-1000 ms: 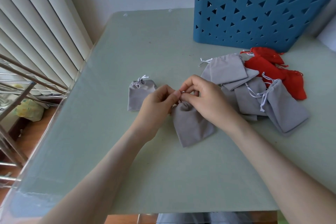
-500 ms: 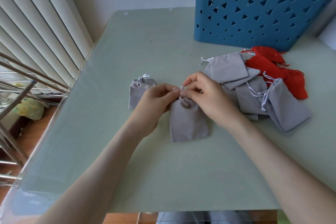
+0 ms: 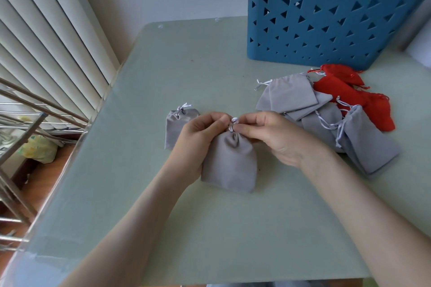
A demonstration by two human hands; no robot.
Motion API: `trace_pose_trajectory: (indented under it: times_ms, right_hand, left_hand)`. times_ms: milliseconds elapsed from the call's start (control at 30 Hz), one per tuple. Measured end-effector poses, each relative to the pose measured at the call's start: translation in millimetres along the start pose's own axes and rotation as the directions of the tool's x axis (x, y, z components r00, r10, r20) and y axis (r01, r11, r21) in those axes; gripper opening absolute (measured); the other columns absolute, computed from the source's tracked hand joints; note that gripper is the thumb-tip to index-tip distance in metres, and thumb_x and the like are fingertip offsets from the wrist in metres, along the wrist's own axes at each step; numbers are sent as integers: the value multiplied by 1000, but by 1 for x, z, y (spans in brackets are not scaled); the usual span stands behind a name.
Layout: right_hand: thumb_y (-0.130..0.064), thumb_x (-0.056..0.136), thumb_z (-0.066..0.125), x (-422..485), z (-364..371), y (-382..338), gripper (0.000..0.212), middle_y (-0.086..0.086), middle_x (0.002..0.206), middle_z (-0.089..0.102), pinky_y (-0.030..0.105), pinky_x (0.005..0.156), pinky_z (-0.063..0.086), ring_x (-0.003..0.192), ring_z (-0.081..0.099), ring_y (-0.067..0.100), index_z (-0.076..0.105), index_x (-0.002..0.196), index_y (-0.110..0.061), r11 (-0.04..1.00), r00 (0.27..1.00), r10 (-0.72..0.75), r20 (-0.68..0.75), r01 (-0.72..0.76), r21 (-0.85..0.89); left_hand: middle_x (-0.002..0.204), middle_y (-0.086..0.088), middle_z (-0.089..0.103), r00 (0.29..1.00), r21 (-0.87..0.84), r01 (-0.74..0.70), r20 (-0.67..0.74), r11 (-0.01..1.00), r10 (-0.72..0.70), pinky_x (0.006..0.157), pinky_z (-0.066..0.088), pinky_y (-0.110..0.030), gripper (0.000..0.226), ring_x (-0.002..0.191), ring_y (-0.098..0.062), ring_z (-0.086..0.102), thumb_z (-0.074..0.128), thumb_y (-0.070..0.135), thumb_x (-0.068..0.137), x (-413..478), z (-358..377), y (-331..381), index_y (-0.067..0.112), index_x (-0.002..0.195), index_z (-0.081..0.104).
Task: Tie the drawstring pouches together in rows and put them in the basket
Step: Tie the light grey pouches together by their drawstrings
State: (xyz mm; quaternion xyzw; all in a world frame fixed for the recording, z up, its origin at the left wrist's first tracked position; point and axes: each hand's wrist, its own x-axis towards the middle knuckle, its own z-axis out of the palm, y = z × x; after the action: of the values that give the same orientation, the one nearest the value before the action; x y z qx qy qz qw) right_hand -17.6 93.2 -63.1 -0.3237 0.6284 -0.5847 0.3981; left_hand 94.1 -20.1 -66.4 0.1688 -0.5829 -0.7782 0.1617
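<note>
- While the cord (image 3: 234, 123) is being worked, the pouch (image 3: 229, 161) lies flat mid-table, neck gathered, bottom toward the camera.
- Left hand (image 3: 198, 138) and right hand (image 3: 278, 138) meet at that neck, each pinching the cord between thumb and fingertips. A small loop pokes up between them, so a knot looks in the making, not finished.
- Just beyond the left hand, the left pouch (image 3: 173, 128) lies with its neck drawn shut. Whether it's tied to the one in hand, I can't tell.
- Off to the right, the grey pile (image 3: 291, 98) sits loose and overlapping, cords trailing, with the red pouches (image 3: 377, 112) behind it. All of that looks untied.
- The basket (image 3: 326, 30) stands at the far right of the table (image 3: 210, 228), its inside hidden.
- Early days, I'd say: a first row barely begun, most of the tying and all the loading ahead.
</note>
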Motion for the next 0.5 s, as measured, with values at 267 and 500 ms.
trace_pose_trajectory:
  times_ms: [267,500]
  right_hand:
    - [-21,72,60,-1,0,-3,14,-3,72,65,17,65,46,66,59,6,63,82,-12,927,980,166,108,-192,321]
    - [-21,76,58,-6,-3,-5,15,1,73,68,18,62,52,64,64,9,65,83,-9,900,958,203,201,-263,348]
  left_hand:
    - [76,2,66,990,-16,-108,90,994,109,68,48,-18,10,73,-10,61,58,16,84,1,-1,-2,7,82,61]
    - [78,13,66,959,219,-278,122,935,256,75,44,-16,21,78,-5,58,58,12,87,2,-5,0,23,73,69]
